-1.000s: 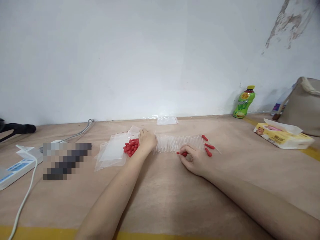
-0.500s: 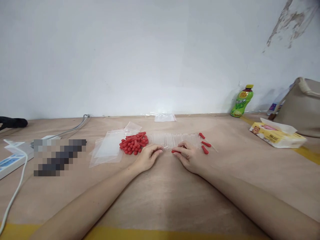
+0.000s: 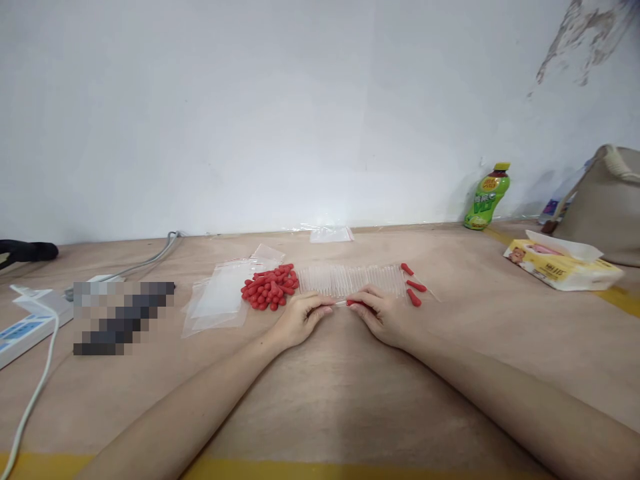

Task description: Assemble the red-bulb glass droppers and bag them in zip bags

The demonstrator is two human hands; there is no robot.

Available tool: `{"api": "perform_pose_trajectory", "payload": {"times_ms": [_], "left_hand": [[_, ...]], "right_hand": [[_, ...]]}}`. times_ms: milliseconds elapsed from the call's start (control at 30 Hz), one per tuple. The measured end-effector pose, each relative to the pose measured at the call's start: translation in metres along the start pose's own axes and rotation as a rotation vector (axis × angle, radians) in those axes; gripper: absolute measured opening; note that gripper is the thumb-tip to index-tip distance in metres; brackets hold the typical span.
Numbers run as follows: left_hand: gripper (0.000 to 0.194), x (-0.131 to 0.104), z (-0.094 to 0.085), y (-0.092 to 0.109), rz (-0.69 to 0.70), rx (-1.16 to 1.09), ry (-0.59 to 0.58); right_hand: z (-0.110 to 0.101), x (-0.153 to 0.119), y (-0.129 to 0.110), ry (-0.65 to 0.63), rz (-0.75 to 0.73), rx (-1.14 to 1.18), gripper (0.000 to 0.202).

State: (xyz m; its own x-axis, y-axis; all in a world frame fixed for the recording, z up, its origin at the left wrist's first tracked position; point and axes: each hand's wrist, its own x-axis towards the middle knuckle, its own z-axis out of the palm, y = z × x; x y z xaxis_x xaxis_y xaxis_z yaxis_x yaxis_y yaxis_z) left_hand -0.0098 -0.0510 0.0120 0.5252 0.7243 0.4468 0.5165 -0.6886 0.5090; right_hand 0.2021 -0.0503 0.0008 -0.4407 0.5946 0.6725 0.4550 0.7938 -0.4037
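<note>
Between thumb and fingers, my left hand [image 3: 300, 321] pinches a thin clear dropper tube [image 3: 341, 303]. My right hand [image 3: 384, 317] is closed on a red rubber dropper bulb [image 3: 351, 303], mostly covered by the fingers. The tube's end meets the bulb's mouth; I cannot tell whether it sits inside. Just beyond both hands lies a row of clear tubes [image 3: 345, 279] side by side. A heap of red bulbs [image 3: 270, 287] is left of that row. Several red bulbs [image 3: 415, 286] lie to its right, with a thin tube [image 3: 430, 288] reaching out beside them.
Clear zip bags [image 3: 217, 293] lie left of the heap, and another small bag [image 3: 331, 234] near the wall. A power strip [image 3: 35, 320] with cables is at far left. On the right stand a green bottle [image 3: 487, 199], a tissue pack [image 3: 565, 265] and a beige bag [image 3: 603, 207].
My left hand has moved slightly right, bringing the tube up to the red bulb; the gap between them has closed. The whole view has shifted a little.
</note>
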Motion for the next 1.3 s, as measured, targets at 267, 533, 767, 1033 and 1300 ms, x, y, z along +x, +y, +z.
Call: {"api": "perform_pose_trajectory", "payload": {"times_ms": [267, 533, 767, 1033, 1300], "left_hand": [[0.024, 0.000, 0.001, -0.001, 0.050, 0.048, 0.012], [0.023, 0.000, 0.006, -0.008, 0.147, 0.064, 0.062], [0.027, -0.001, 0.007, -0.012, 0.363, 0.209, 0.131], [0.033, -0.002, 0.004, -0.013, 0.507, 0.409, 0.177], [0.020, 0.001, 0.002, -0.008, 0.508, 0.473, 0.187]], "right_hand": [[0.000, -0.001, 0.002, -0.028, -0.034, -0.019, 0.013], [0.000, -0.002, 0.003, -0.037, -0.089, -0.029, 0.017], [-0.003, -0.002, -0.001, -0.092, -0.085, -0.011, 0.018], [-0.007, 0.000, -0.001, -0.149, -0.026, 0.032, 0.017], [0.001, 0.007, -0.019, -0.115, -0.157, 0.085, 0.018]]}}
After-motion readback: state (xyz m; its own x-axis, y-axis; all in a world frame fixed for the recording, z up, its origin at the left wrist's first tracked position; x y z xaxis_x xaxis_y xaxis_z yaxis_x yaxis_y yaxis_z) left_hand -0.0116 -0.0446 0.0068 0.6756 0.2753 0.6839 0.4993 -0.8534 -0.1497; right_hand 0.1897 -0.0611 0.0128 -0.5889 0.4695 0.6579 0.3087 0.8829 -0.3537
